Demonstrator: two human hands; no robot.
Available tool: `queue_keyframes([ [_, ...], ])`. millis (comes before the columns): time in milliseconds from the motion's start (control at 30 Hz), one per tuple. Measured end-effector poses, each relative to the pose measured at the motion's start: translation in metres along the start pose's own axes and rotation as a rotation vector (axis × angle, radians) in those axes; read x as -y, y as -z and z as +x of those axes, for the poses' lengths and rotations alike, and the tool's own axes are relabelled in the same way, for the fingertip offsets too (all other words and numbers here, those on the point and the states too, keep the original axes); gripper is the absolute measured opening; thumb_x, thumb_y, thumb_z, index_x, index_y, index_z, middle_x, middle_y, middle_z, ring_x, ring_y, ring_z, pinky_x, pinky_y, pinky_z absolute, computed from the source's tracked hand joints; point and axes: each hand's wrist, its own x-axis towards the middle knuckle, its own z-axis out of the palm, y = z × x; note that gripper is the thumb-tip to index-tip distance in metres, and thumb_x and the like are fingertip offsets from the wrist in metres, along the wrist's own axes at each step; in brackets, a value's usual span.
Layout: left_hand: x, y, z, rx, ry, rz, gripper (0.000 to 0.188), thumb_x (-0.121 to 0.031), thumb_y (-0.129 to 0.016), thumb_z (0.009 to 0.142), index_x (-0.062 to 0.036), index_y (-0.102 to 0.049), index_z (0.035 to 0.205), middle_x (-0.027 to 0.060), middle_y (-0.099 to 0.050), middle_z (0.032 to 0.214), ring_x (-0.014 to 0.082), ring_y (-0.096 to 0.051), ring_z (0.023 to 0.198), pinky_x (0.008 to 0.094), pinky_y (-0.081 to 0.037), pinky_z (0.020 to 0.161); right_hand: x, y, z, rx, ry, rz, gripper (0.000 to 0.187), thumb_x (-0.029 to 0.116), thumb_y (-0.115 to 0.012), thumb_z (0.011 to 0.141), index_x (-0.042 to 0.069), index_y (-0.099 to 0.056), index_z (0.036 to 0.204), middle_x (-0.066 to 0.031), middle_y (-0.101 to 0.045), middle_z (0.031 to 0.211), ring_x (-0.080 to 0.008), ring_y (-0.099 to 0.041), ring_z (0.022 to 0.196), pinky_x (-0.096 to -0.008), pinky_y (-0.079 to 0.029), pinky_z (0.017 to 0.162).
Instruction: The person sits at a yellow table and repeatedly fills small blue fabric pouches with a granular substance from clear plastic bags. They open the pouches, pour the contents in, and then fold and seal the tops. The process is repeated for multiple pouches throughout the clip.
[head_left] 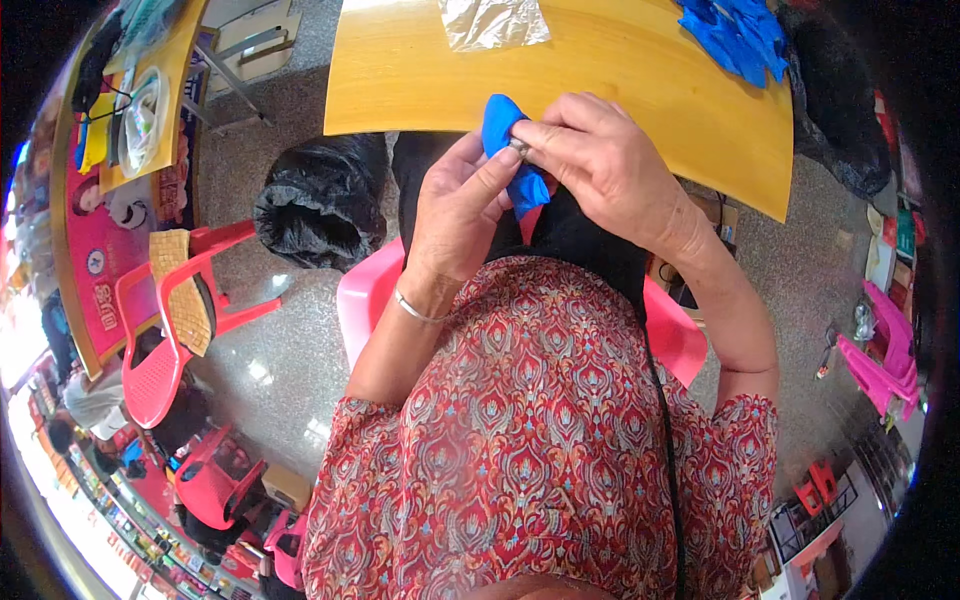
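Observation:
A small bright-blue piece of soft, cloth-like material (500, 112) is held just off the near edge of the yellow table, above my lap. My left hand (462, 200) pinches it from the left between thumb and fingers. From the right, the closed fingertips of my right hand (600, 165) press on its middle. Between the fingertips shows a small greyish metal-looking bit (519, 147); whether it is a ring or a separate part I cannot tell. The lower end of the blue piece sticks out beneath my fingers.
On the yellow table (600, 70) lie a clear plastic bag (493, 22) and, far right, a pile of blue pieces (735, 35). An open black bag (325, 205) stands on the floor at left. Another black bag (835, 110) hangs beside the table's right end. A pink chair (160, 375) stands left.

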Motion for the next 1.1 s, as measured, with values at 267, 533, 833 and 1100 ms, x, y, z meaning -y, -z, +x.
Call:
queue_keyframes([
  [267,0.000,0.005,-0.009,-0.022,-0.047,0.154,0.032,-0.011,-0.058,0.091,0.0006,-0.049,0.119,0.0013,-0.060,0.094,0.0057,-0.057,0.077,0.0191,-0.048,0.067,0.006,-0.015,0.003,-0.203,-0.042,0.074,0.015,0.014,-0.069,0.072,0.010,-0.069,0.087,-0.0037,-0.056,0.082,-0.0231,-0.056,0.080,-0.0377,-0.042,0.072],
  [533,0.005,0.002,-0.012,-0.047,-0.118,0.180,0.031,-0.008,-0.057,0.091,0.0005,-0.047,0.120,0.0025,-0.058,0.098,0.0070,-0.055,0.086,0.0204,-0.045,0.073,0.006,-0.025,0.004,-0.272,-0.084,0.063,0.020,0.012,-0.071,0.070,0.008,-0.066,0.089,-0.0048,-0.056,0.079,-0.0243,-0.057,0.077,-0.0383,-0.044,0.068],
  [833,0.003,0.004,-0.011,-0.015,-0.100,0.288,0.036,-0.011,-0.056,0.092,0.0005,-0.044,0.123,0.0086,-0.058,0.110,0.0120,-0.057,0.096,0.0261,-0.048,0.082,0.005,-0.026,0.011,-0.276,-0.312,0.406,0.017,0.008,-0.069,0.070,0.002,-0.059,0.082,-0.0102,-0.060,0.079,-0.0255,-0.062,0.071,-0.0337,-0.050,0.067],
  [1100,-0.004,0.006,0.001,0.021,0.035,-0.147,0.032,-0.029,-0.050,0.096,-0.0014,-0.049,0.112,0.0076,-0.058,0.104,0.0165,-0.059,0.091,0.0332,-0.051,0.076,0.010,-0.035,0.003,-0.256,-0.407,0.485,0.021,0.010,-0.075,0.071,0.001,-0.061,0.083,-0.0063,-0.062,0.075,-0.0167,-0.063,0.073,-0.0301,-0.051,0.067],
])
